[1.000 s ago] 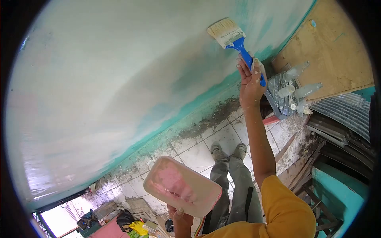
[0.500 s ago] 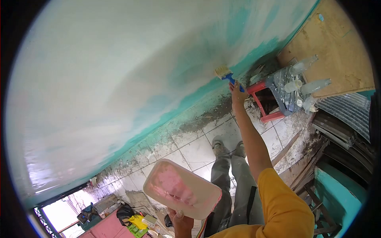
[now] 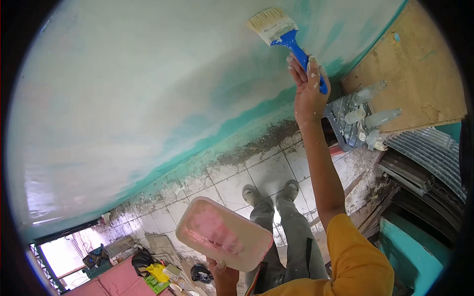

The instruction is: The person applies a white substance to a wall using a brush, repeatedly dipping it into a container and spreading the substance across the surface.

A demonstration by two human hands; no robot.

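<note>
My right hand (image 3: 312, 89), spotted with pale paint, is closed around the blue handle of a wide paintbrush (image 3: 281, 33). Its light bristles point up and left, overlapping the wall in this view. The wall (image 3: 123, 98) carries whitish paint, with turquoise patches showing through at the right and along the bottom. Low in the view, my left hand (image 3: 222, 272) grips the edge of a rectangular plastic tub (image 3: 256, 241). A pinkish layer covers part of the tub's inside.
At the right, a paint-spattered stool (image 3: 340, 123) holds several clear bottles (image 3: 382, 118) beside a wooden board (image 3: 410, 74). Corrugated sheets (image 3: 427, 153) lean below. Bags and clutter (image 3: 158, 271) sit at the lower left. Dirty tiles (image 3: 232, 190) cover the floor.
My right hand has lifted the paintbrush up from low on the wall, and both now appear larger and closer. The tub has barely moved. My feet appear lower and further left.
</note>
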